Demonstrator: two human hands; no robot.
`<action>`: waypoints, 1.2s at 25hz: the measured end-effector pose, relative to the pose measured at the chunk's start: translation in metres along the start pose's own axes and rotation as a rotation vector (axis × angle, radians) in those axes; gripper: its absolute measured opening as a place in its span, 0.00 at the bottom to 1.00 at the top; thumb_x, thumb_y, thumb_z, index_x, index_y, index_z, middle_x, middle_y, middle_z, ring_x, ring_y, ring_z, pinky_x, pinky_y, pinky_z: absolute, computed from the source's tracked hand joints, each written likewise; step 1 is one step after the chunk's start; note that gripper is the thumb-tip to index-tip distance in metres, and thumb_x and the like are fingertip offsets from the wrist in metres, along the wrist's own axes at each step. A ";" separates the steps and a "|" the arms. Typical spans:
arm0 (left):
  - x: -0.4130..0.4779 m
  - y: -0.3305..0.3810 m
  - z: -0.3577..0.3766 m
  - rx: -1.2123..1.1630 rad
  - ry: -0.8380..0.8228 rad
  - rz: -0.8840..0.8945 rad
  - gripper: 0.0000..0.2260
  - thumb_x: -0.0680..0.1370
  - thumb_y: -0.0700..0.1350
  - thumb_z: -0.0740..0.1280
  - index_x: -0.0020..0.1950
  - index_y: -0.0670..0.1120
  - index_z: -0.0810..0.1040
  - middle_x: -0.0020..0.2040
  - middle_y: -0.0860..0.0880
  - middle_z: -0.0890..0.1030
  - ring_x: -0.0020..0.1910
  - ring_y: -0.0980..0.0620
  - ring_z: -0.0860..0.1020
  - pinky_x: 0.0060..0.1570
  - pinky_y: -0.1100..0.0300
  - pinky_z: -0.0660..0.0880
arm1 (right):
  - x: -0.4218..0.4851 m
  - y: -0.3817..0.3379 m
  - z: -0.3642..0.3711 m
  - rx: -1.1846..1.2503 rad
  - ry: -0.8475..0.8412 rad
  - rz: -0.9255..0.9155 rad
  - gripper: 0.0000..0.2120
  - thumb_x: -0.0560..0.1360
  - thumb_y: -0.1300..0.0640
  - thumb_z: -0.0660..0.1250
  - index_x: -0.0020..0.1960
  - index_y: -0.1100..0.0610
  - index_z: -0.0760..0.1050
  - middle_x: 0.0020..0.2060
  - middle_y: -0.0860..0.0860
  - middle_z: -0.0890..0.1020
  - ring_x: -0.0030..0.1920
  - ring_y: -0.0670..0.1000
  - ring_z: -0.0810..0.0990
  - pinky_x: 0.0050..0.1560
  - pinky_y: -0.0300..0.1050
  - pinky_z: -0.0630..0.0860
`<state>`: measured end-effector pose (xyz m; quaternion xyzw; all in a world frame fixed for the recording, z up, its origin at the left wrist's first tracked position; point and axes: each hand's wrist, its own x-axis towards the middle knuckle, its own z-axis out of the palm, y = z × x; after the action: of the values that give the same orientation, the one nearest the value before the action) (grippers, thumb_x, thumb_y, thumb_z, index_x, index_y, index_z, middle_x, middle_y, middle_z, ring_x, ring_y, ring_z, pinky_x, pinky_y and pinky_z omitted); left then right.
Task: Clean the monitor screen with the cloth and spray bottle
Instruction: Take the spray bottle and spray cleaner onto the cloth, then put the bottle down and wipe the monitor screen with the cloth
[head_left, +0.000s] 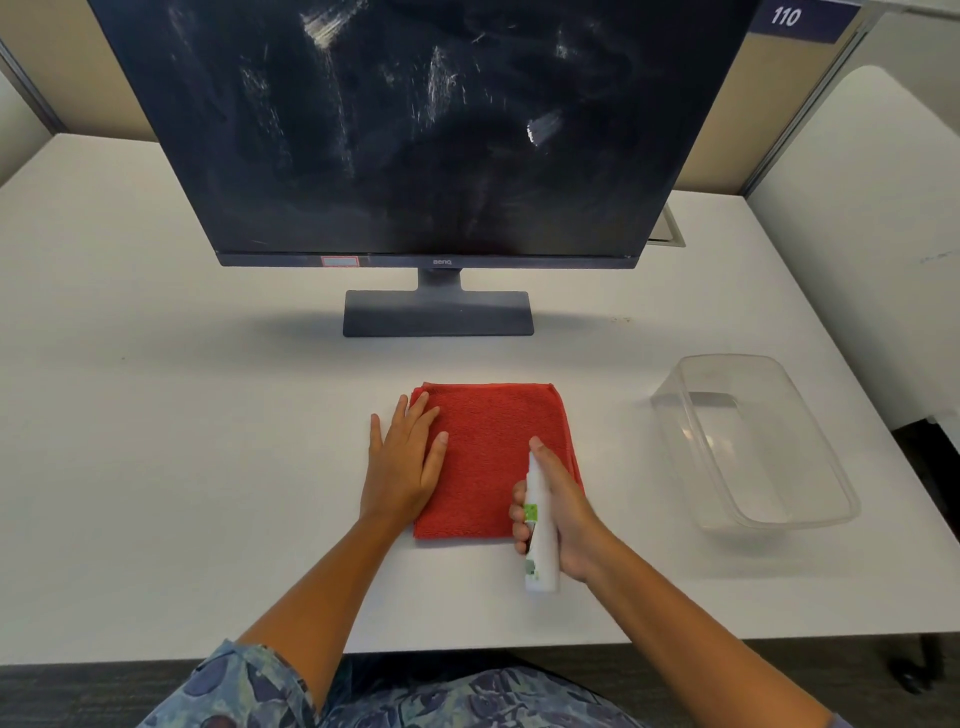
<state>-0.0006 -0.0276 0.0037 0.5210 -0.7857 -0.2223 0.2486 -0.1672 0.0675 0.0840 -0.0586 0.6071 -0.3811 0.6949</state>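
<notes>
A dark monitor screen with white smears and streaks stands on its grey base at the back of the desk. A folded red cloth lies flat in front of it. My left hand rests palm down on the cloth's left edge, fingers spread. My right hand grips a slim white spray bottle with a green label over the cloth's right side, index finger on top of its nozzle, which points down toward the cloth.
A clear plastic tub sits on the white desk to the right of the cloth. Partition walls close off the back and right. The desk's front edge runs just above my lap.
</notes>
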 end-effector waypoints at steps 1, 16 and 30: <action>0.000 0.000 0.000 0.000 0.000 0.001 0.28 0.78 0.60 0.44 0.70 0.47 0.67 0.75 0.47 0.61 0.75 0.49 0.53 0.72 0.46 0.41 | -0.002 -0.006 -0.004 -0.006 0.013 -0.103 0.21 0.69 0.38 0.65 0.30 0.55 0.69 0.25 0.53 0.71 0.21 0.50 0.70 0.26 0.38 0.68; 0.000 0.000 0.000 -0.006 -0.019 0.002 0.27 0.78 0.60 0.45 0.68 0.47 0.69 0.75 0.48 0.62 0.75 0.50 0.53 0.72 0.45 0.41 | 0.035 -0.036 -0.095 -0.463 0.576 -0.947 0.20 0.72 0.63 0.69 0.57 0.54 0.62 0.54 0.60 0.73 0.57 0.59 0.76 0.53 0.44 0.74; -0.016 0.001 -0.009 -0.087 -0.039 0.100 0.23 0.79 0.61 0.49 0.63 0.50 0.74 0.73 0.54 0.63 0.75 0.53 0.49 0.71 0.42 0.37 | -0.004 0.002 -0.051 -1.076 0.546 -1.558 0.26 0.70 0.61 0.71 0.65 0.58 0.67 0.57 0.59 0.72 0.63 0.55 0.68 0.68 0.47 0.64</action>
<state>0.0092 -0.0129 0.0088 0.4654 -0.8050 -0.2537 0.2663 -0.2110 0.0905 0.0730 -0.6605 0.6307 -0.4059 -0.0341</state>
